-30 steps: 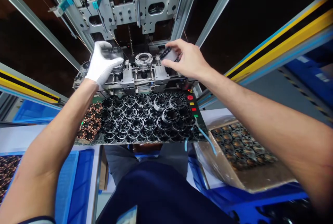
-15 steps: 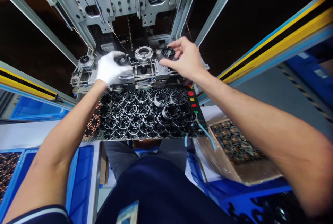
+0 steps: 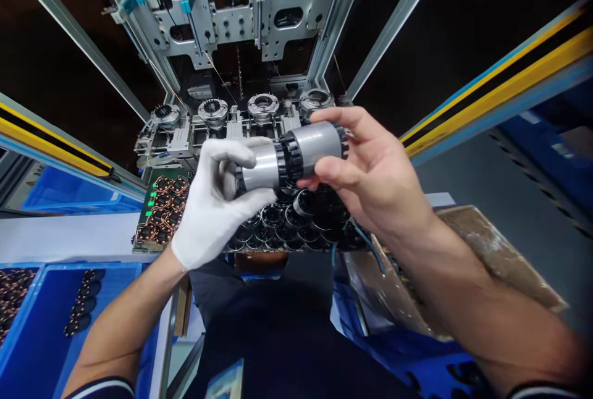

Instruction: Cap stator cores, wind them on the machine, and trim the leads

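Note:
My left hand (image 3: 215, 192), in a white glove, is closed around a silver stator core (image 3: 260, 167) with black toothed end rims. My bare right hand (image 3: 370, 167) grips a second stator core (image 3: 317, 144) of the same kind between thumb and fingers. Both cores lie on their sides, end to end, their black rims meeting or nearly so. They are held above the rows of stator cores (image 3: 273, 217) on the machine's front board, which the hands partly cover. Behind them, a winding fixture (image 3: 213, 112) holds a black-toothed core; the ring fixture (image 3: 263, 105) beside it shows an open centre.
Copper-wound stators (image 3: 167, 201) lie on the board's left. Blue bins (image 3: 41, 325) stand lower left, with more wound parts inside. An opened carton (image 3: 491, 251) is at right. Yellow-black guard bars (image 3: 500, 78) flank the machine, and a metal plate (image 3: 236, 19) hangs above the fixtures.
Both hands have moved from the fixtures back toward me and together; their cores are now turned sideways, end to end. Fixtures that the hands covered now show, one with a black-toothed core.

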Demonstrator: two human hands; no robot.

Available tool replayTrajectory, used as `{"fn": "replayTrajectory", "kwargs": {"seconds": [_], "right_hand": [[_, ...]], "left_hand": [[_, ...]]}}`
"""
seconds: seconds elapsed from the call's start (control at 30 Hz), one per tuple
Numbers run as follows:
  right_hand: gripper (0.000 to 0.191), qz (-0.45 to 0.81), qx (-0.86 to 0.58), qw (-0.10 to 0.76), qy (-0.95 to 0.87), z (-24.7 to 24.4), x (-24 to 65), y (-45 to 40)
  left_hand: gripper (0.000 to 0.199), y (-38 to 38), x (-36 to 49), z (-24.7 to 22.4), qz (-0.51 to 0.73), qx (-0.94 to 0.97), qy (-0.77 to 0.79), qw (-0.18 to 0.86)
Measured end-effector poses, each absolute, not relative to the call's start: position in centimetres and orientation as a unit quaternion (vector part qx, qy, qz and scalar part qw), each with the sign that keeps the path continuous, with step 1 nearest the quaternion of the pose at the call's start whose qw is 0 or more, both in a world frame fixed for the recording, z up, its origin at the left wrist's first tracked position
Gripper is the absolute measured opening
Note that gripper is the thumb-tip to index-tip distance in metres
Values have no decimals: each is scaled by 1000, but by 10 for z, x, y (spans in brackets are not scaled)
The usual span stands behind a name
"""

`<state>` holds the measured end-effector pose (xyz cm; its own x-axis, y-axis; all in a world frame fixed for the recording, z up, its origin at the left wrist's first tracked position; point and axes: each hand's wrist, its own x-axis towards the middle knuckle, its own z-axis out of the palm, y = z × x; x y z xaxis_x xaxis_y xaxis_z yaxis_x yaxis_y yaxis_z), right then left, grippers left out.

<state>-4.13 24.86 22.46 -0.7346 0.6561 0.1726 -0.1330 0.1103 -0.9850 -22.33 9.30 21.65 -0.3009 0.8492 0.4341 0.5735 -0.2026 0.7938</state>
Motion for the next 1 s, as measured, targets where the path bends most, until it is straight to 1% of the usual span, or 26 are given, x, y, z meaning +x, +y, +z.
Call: {"fn": "replayTrajectory", "kwargs": {"seconds": [0.1,0.13,0.17,0.27,0.4,0.47,0.57,0.67,0.77,0.83,0.93,1.0], "right_hand": [[63,679,-174,297,-648,227,-31,235],[61,685,-165,296,-645,227,-29,233],[59,686,-160,296,-645,226,-27,232],[59,671,-159,288,-665,225,-23,230],[59,673,-150,278,-669,226,-23,227],[57,683,-143,284,-658,227,-24,226],[53,674,-134,286,-668,231,-27,232],[57,635,-103,299,-705,239,-33,257],[61,553,-95,332,-758,254,-45,307],[58,443,-123,338,-821,264,-61,350],[53,222,-198,291,-909,265,-94,419],[54,166,-232,263,-922,253,-116,457]], "left_hand": [[79,78,-222,215,524,584,615,79],[84,74,-223,216,518,587,618,73],[84,71,-224,217,513,589,620,75],[70,64,-224,221,518,580,618,112],[57,61,-218,223,559,546,598,175],[50,62,-217,224,569,542,590,183],[49,69,-222,225,564,552,590,171],[56,86,-237,230,541,580,590,150],[60,123,-263,242,505,613,601,93],[61,160,-282,251,455,629,628,51],[70,224,-308,259,353,623,698,0],[74,264,-322,256,294,592,750,-15]]}}
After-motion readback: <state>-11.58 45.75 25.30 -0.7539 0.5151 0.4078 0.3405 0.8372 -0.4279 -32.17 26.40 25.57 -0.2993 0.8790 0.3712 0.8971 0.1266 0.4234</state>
